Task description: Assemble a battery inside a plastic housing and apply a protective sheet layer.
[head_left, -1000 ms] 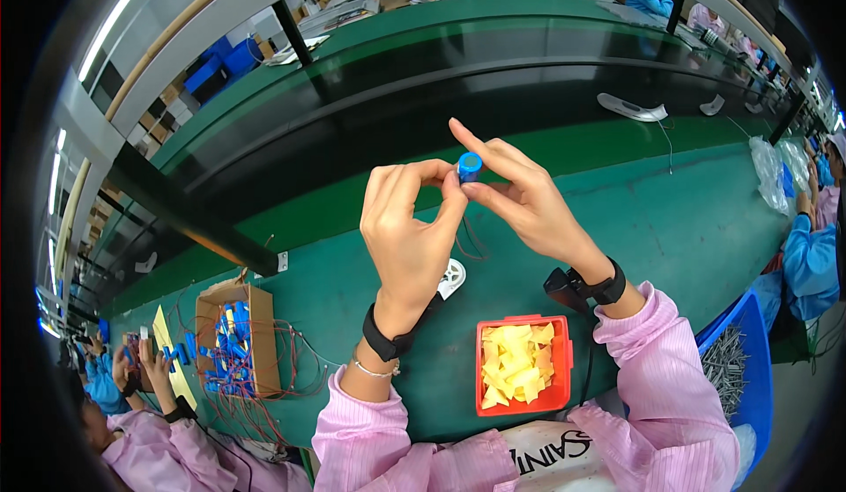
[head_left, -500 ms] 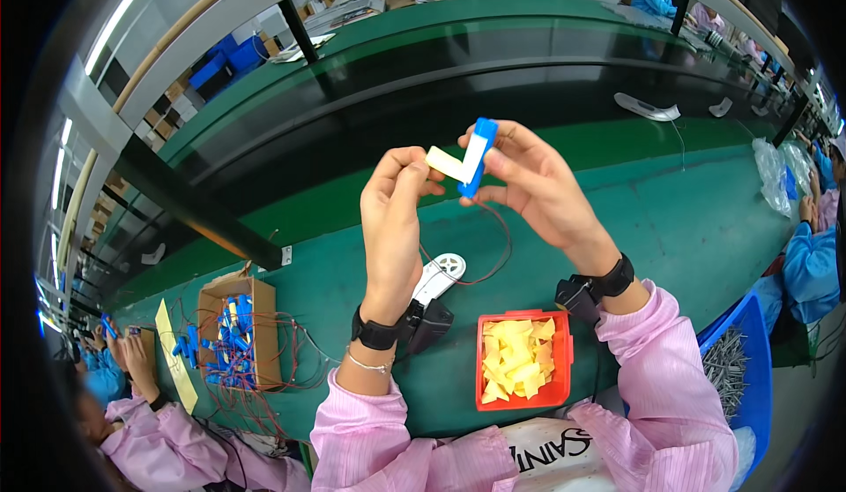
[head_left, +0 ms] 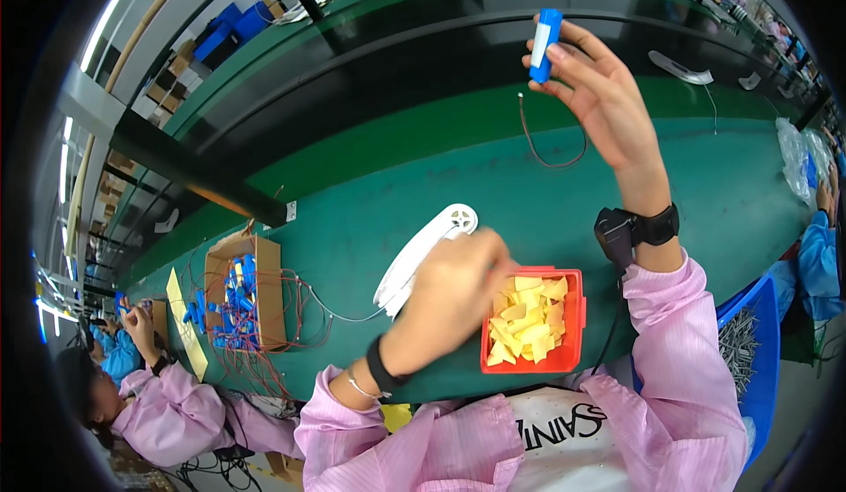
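Note:
Raised over the far side of the bench, my right hand (head_left: 608,95) grips a blue cylindrical battery pack (head_left: 550,33) between thumb and fingers. A white strip runs along the pack's side, and a dark red wire (head_left: 555,167) with a small white plug hangs below. My left hand (head_left: 449,285) is over the bench beside a red plastic tray (head_left: 534,368) of yellow paper pieces (head_left: 527,316). Motion smears its fingers, so whether they hold anything is unclear. A white long plastic casing (head_left: 419,249) with a round end lies partly behind that hand.
On the left stands a cardboard box (head_left: 270,289) of blue battery packs with tangled wires. A blue bin (head_left: 765,360) of metal screws or pins sits at right. Beyond the green bench runs a dark belt (head_left: 397,78). A co-worker in pink (head_left: 181,413) sits at left.
My left hand has let go of the yellow strip at the battery pack and dropped toward the red tray. My right hand has lifted the pack up and right, away from it.

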The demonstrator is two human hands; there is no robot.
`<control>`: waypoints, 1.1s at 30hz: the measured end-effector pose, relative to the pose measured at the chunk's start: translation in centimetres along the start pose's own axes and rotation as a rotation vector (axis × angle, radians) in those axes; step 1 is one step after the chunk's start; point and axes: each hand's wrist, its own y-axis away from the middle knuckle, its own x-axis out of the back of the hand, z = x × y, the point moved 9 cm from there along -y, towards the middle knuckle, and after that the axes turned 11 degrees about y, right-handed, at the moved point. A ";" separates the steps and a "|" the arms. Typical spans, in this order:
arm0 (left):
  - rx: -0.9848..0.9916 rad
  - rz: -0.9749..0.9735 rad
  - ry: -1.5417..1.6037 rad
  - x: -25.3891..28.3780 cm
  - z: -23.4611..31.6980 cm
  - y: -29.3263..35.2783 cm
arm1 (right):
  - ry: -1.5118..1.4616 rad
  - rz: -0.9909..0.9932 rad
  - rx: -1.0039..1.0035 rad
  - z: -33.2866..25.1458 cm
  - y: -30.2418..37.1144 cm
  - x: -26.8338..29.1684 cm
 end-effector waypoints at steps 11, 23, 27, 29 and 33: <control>0.881 -0.373 0.938 -3.3 -15.8 3.5 | 0.009 0.033 0.000 -0.7 0.4 0.1; 0.143 0.317 0.906 4.2 -6.0 -6.1 | 0.047 -0.102 0.004 -1.1 3.5 -5.3; 0.046 0.470 0.942 4.5 -3.8 -7.0 | 0.240 -0.062 0.054 -0.1 4.5 -7.3; 0.016 0.484 0.944 4.6 -2.6 -7.0 | 0.271 -0.080 0.008 0.7 4.7 -7.6; 0.023 0.550 0.972 4.7 -2.7 -7.2 | 0.303 -0.086 -0.031 1.3 4.7 -7.5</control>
